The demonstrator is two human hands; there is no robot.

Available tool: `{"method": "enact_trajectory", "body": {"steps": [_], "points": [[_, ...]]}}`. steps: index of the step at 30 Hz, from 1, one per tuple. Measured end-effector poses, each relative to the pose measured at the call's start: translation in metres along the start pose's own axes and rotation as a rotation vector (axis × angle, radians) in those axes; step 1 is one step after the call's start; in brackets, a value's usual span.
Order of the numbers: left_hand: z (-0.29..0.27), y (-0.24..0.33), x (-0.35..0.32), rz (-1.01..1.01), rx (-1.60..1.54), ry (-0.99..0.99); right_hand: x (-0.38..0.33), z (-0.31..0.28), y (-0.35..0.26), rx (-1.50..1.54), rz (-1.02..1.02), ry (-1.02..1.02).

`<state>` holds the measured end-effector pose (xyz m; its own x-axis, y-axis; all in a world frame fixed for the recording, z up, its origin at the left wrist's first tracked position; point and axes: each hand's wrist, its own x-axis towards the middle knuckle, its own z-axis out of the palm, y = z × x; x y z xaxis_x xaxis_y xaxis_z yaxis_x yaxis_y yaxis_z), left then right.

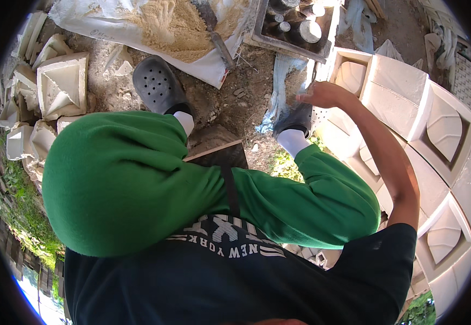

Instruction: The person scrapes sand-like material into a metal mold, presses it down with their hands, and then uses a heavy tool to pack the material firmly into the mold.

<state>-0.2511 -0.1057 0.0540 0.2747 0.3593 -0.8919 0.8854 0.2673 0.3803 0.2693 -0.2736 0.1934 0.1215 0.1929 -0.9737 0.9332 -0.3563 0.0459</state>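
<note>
The right hand (322, 95) curls by the cream relief-moulded block (350, 75), grip unclear; I cannot tell the left's state.

Your black shirt (219, 290) carries pale block lettering (226, 230), upside down in your view, flanked by short stripes. Near the lower left edge of the white sheet (205, 75) runs a small dark inscription (103, 36), seemingly handwritten, too small to read surely.

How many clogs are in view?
2. The left clog is below the sheet of sand. The right clog is just below the right hand, which may hide part of it.
</note>
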Motion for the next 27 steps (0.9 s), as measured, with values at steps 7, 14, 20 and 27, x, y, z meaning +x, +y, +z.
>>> {"method": "enact_trajectory", "body": {"steps": [7,14,20,27], "points": [[-0.102,0.034,-0.034,0.017,0.156,0.184,-0.001,-0.034,0.028,-0.004,0.102,0.235],[-0.19,0.114,-0.058,0.092,0.423,0.293,0.013,0.036,0.004,0.207,-0.091,0.324],[-0.187,0.224,-0.059,0.466,0.735,0.412,0.056,0.08,0.004,0.821,-0.162,0.474],[-0.114,0.317,-0.009,0.561,0.921,0.271,0.072,0.114,-0.012,1.66,0.096,0.89]]}}
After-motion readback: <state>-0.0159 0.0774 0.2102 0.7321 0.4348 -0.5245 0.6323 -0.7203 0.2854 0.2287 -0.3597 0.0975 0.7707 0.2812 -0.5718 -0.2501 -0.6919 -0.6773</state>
